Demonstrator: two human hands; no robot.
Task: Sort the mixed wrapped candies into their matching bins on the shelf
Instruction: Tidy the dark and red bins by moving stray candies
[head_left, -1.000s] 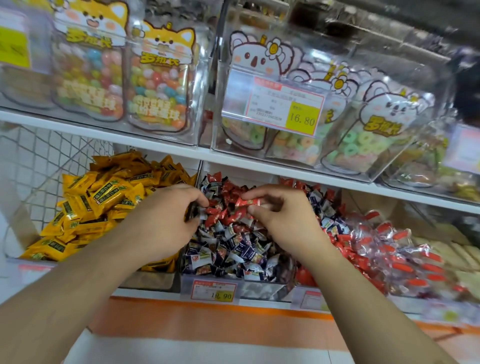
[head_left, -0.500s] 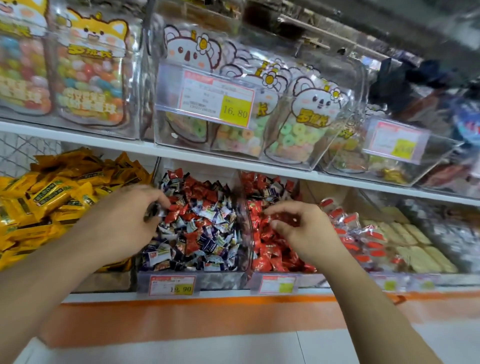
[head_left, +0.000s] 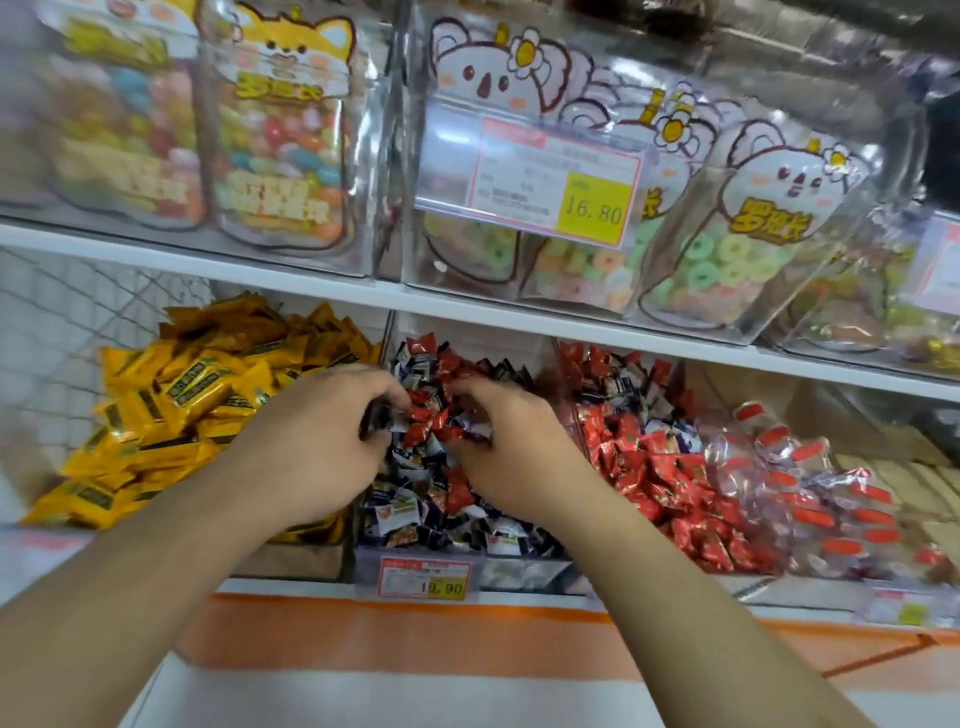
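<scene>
A clear middle bin (head_left: 524, 569) holds mixed dark blue candies (head_left: 415, 525) and red candies (head_left: 457, 488). Both hands are in this pile. My left hand (head_left: 311, 441) has its fingers curled round a dark blue wrapped candy (head_left: 375, 420) at the pile's left side. My right hand (head_left: 514, 452) pinches red wrapped candies (head_left: 460, 431) at the top of the pile, its fingertips close to the left hand's. The bin to the right (head_left: 566, 395) holds mostly red candies (head_left: 654, 467), with a few dark ones at the back.
Yellow wrapped bars (head_left: 182, 410) fill the left bin. Clear packets with red labels (head_left: 810, 499) lie further right. Above the white shelf edge (head_left: 467, 312) stand bagged sweets and a 16.80 price tag (head_left: 556, 182). A 19.90 tag (head_left: 423, 579) fronts the middle bin.
Half a second ago my right hand was over the red bin on the right; it has come back left into the middle bin. My left hand stayed at the pile's left side.
</scene>
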